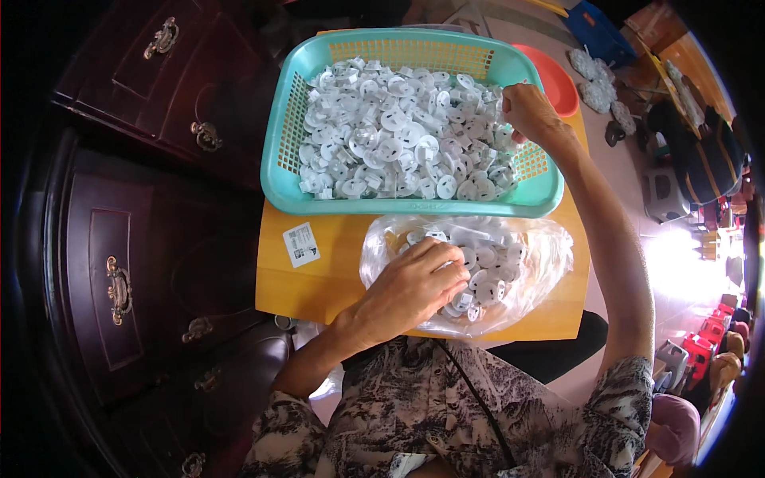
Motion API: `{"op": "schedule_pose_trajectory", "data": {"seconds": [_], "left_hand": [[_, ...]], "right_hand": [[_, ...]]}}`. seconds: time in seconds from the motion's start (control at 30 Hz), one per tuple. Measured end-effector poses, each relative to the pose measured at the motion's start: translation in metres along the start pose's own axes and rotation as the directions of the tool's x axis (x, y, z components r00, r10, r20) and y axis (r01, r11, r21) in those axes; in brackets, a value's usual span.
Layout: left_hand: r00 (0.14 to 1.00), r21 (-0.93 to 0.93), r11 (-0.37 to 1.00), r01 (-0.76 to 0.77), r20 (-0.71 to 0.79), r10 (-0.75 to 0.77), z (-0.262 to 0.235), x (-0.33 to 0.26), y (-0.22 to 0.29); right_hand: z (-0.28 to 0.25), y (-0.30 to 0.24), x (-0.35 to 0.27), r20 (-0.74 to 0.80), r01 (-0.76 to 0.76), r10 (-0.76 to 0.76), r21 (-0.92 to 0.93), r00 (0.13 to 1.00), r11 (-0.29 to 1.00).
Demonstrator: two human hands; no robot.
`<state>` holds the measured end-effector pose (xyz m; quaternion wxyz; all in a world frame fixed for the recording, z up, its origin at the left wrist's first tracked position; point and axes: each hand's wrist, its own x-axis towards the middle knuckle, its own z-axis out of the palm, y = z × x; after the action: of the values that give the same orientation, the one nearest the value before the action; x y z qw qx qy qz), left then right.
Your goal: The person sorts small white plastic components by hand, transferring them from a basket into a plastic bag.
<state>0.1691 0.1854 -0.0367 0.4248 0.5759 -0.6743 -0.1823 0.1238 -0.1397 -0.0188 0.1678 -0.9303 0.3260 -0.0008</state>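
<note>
1. Tabletop (pixel 319 291): smooth, yellow-orange, flat; centre of the clock face used here. Both containers are best kept seated squarely on it.
2. Basket (pixel 358 205), 12 o'clock: turquoise plastic, rounded rectangle, solid rim, latticed walls. Picking from the heap's edge probably disturbs it least.
3. Bag (pixel 550 247), 5 o'clock: clear, thin, crinkled film, lying near the basket's 6 o'clock side. Its mouth is best kept wide and low, since film this soft likely folds over.
4. Basin (pixel 562 84), 2 o'clock: red, round-edged, partly behind the basket.
5. Left hand (pixel 422 279): over the bag's 9 o'clock side, fingers bent and bunched at the discs; whether they pinch any, cannot tell.
6. Right hand (pixel 526 111): at the basket's 3 o'clock side, fingers curled; tips hidden, grip cannot be told.
7. Card (pixel 301 244), 8 o'clock: white, rectangular, printed, flat.
8. White parts (pixel 398 131): glossy, round discs with dark slots and blocky projections; heaped in the basket, fewer in the bag. Projections may snag; a light pinch by the rim seems best.
</note>
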Motion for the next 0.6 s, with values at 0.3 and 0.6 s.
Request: {"op": "schedule_pose_trajectory", "data": {"seconds": [0.3,0.6], "left_hand": [[0.982,0.272,0.954,-0.125,-0.102,0.158,-0.035,0.075,-0.018],[0.994,0.324,0.946,-0.009,0.103,-0.026,-0.032,0.151,-0.08]], "right_hand": [[-0.022,-0.005,-0.022,0.021,0.019,-0.026,0.267,0.999,0.963],[0.017,0.015,-0.025,-0.09,0.436,-0.559,-0.528,0.825,0.729]]}}
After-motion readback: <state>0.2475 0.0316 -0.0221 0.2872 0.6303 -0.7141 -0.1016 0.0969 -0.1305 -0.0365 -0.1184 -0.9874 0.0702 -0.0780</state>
